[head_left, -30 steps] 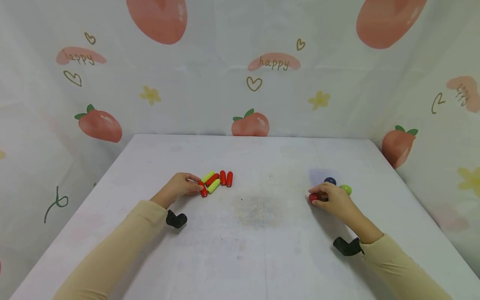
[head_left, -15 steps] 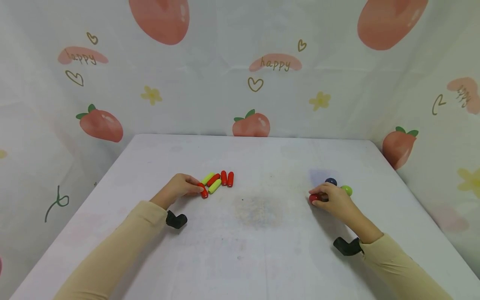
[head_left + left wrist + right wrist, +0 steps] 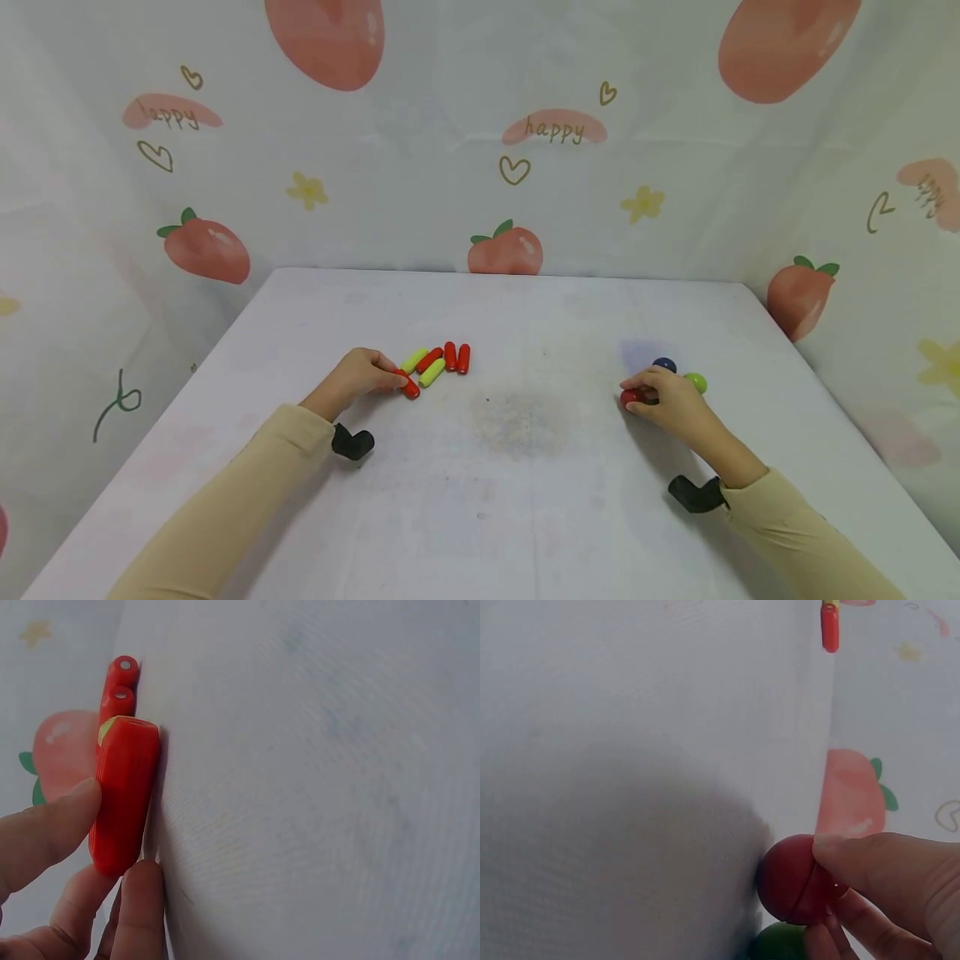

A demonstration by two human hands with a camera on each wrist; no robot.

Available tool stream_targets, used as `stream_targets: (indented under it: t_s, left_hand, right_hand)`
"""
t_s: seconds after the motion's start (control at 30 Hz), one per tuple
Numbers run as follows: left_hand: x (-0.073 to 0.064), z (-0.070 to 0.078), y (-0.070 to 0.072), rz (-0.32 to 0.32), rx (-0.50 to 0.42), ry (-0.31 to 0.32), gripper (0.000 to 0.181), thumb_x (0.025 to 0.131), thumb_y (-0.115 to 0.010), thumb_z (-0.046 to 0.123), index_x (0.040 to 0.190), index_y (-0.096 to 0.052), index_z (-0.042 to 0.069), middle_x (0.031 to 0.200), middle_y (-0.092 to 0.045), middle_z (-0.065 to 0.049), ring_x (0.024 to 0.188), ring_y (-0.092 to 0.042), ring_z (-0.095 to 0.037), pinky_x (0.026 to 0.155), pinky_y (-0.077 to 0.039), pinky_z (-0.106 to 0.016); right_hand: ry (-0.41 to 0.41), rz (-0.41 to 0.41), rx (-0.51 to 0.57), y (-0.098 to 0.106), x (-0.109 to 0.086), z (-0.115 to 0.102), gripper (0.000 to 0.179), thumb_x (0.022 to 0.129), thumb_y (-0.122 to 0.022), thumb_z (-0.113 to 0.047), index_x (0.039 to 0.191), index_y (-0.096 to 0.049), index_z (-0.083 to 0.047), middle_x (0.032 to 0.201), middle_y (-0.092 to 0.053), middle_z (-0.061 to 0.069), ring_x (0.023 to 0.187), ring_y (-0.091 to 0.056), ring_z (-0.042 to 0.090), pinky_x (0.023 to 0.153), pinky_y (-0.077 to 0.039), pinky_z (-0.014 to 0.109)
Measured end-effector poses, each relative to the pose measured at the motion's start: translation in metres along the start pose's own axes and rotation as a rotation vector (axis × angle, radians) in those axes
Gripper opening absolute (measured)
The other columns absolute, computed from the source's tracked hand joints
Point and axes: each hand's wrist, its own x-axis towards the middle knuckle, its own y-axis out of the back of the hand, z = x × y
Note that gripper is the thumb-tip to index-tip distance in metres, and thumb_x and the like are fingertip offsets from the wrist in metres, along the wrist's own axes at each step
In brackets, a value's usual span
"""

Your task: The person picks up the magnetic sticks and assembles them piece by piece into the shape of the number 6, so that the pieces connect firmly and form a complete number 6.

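My left hand (image 3: 356, 379) pinches a small red cylinder with rounded ends (image 3: 411, 389) between thumb and fingers, low over the white table. The left wrist view gives it close up, the thumb on one side of the cylinder (image 3: 126, 791) and fingers at its near end. Just beyond lie two yellow-green cylinders (image 3: 432, 373) and several more red ones (image 3: 451, 357). At the right, my right hand (image 3: 672, 402) holds a red ball (image 3: 789, 879) with a seam, pinched by thumb and fingers. A dark blue ball (image 3: 664, 364) and a green ball (image 3: 697, 382) are beside this hand.
The white tabletop (image 3: 517, 500) stretches between both arms and carries a greyish stain in the middle. A printed cloth backdrop (image 3: 420, 167) rises behind the table and along its sides. Each wrist bears a black camera mount (image 3: 352, 442).
The red cylinder in my left hand has turned, its near end swinging to the right. My right hand stays on the red ball. The head view has shifted slightly.
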Motion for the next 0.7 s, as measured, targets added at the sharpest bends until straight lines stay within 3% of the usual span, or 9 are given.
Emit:
stream_targets:
  t_s: [0.37, 0.7]
  left_hand:
    - [0.0017, -0.0022, -0.0005, -0.011, -0.005, -0.01, 0.036, 0.089, -0.078, 0.018, 0.118, -0.064, 0.0, 0.098, -0.066, -0.006, 0.079, -0.059, -0.013, 0.069, -0.048, -0.019]
    - [-0.0009, -0.0072, 0.0048, -0.052, -0.025, -0.031, 0.036, 0.09, -0.079, 0.018, 0.118, -0.068, -0.002, 0.101, -0.067, -0.005, 0.079, -0.059, -0.011, 0.07, -0.049, -0.02]
  right_hand:
    - [-0.011, -0.009, 0.0, -0.0023, 0.0019, 0.0043, 0.026, 0.087, -0.078, -0.005, 0.11, -0.073, 0.004, 0.107, -0.066, 0.021, 0.097, -0.071, 0.036, 0.083, -0.06, 0.045]
    - [-0.003, -0.011, -0.002, 0.0, 0.0006, -0.0004, 0.026, 0.086, -0.078, -0.003, 0.11, -0.072, 0.005, 0.105, -0.066, 0.021, 0.096, -0.07, 0.037, 0.082, -0.06, 0.047]
